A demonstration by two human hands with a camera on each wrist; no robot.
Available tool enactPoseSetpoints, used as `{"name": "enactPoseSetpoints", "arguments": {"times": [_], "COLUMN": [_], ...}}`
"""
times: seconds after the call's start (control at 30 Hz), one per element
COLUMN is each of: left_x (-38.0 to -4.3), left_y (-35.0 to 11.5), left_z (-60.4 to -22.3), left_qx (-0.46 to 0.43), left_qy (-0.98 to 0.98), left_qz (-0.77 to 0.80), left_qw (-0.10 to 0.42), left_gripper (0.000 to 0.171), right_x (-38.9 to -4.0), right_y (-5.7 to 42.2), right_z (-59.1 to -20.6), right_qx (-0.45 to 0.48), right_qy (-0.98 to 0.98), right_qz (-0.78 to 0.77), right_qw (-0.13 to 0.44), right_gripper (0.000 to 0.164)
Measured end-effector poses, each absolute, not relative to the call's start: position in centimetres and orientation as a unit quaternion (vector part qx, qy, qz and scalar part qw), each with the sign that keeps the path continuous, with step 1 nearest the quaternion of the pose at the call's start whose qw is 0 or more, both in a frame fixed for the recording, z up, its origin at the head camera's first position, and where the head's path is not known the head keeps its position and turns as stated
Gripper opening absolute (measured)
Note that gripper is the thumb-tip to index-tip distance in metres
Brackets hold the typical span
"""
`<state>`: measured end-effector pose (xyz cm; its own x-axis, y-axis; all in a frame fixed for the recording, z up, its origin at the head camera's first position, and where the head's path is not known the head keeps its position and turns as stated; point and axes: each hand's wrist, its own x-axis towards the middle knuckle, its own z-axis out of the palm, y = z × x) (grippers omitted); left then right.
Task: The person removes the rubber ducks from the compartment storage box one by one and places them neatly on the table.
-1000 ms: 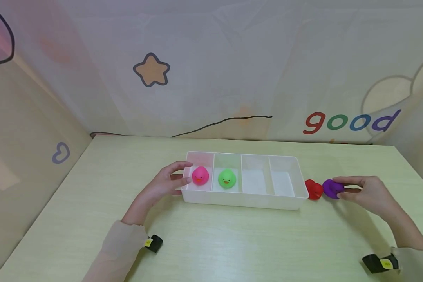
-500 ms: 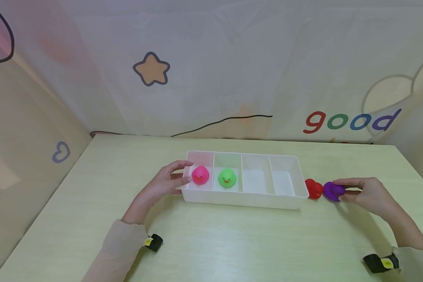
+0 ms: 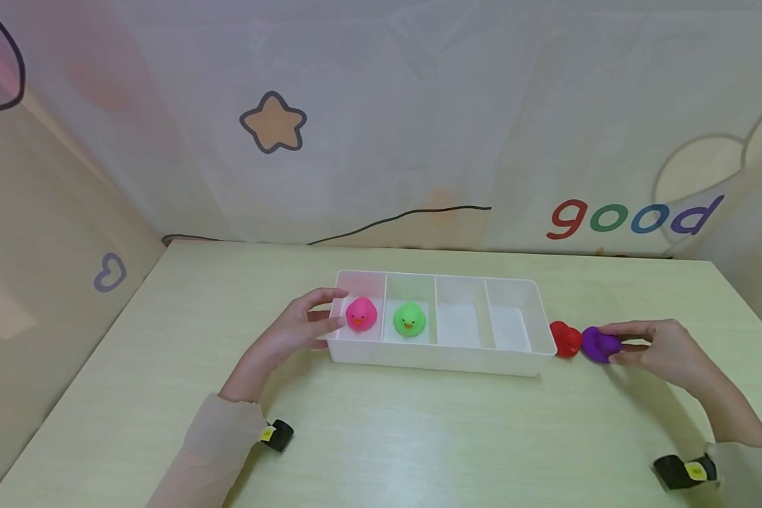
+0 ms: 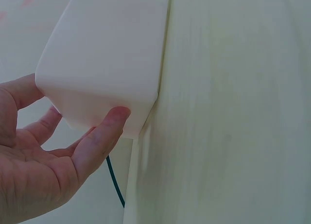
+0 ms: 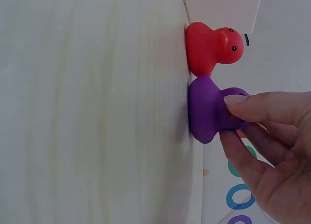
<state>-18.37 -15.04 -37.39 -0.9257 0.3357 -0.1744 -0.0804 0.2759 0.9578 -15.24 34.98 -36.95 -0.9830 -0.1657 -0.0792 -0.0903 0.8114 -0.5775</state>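
A white divided box (image 3: pixel 432 358) stands near the middle of the table. Within its leftmost compartment sits a pink rubber duck (image 3: pixel 361 315), and a green rubber duck (image 3: pixel 409 320) is in the one beside it. My left hand (image 3: pixel 303 323) holds the box's left end, thumb against the end wall (image 4: pixel 92 105). Off the box's right end is a red rubber duck (image 3: pixel 565 339), with a purple rubber duck (image 3: pixel 597 345) right up against it. My right hand (image 5: pixel 279 146) pinches the purple duck by its head between thumb and fingers; the duck's base is down at the tabletop.
The two right-hand compartments (image 3: pixel 511 328) of the box hold nothing. A printed cloth wall (image 3: pixel 406 127) rises behind the table (image 3: pixel 381 430), and another stands at the left. Each sleeve carries a small black device, one on the left cuff (image 3: pixel 278 435).
My right hand, holding the purple duck, has shifted very slightly toward me and back beside the red duck. The left hand and the box have stayed in place.
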Motion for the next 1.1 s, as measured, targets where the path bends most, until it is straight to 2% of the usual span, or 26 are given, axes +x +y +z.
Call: {"name": "enactPoseSetpoints", "arguments": {"times": [0.23,0.5,0.87,1.1], "left_x": [-18.5,-18.5,-18.5,-18.4], "left_y": [-15.0,-15.0,-15.0,-15.0], "left_z": [-37.4,-37.5,-37.5,-37.4], "left_qx": [0.080,0.072,0.073,0.068], "left_qy": [0.778,0.780,0.780,0.777], "left_qz": [0.597,0.595,0.595,0.599], "left_qw": [0.178,0.181,0.180,0.183], "left_gripper": [0.049,0.048,0.049,0.048], "right_x": [-15.1,-14.7,-14.6,-14.9], "right_y": [34.9,34.9,32.3,29.9], "right_z": [-36.8,-36.5,-34.6,-33.8], "right_qx": [-0.068,-0.091,-0.074,-0.121], "right_qy": [0.948,0.926,0.912,0.886], "right_qz": [-0.305,-0.366,-0.402,-0.446], "right_qw": [0.061,-0.014,-0.023,-0.040], "right_gripper": [0.046,0.053,0.054,0.053]}}
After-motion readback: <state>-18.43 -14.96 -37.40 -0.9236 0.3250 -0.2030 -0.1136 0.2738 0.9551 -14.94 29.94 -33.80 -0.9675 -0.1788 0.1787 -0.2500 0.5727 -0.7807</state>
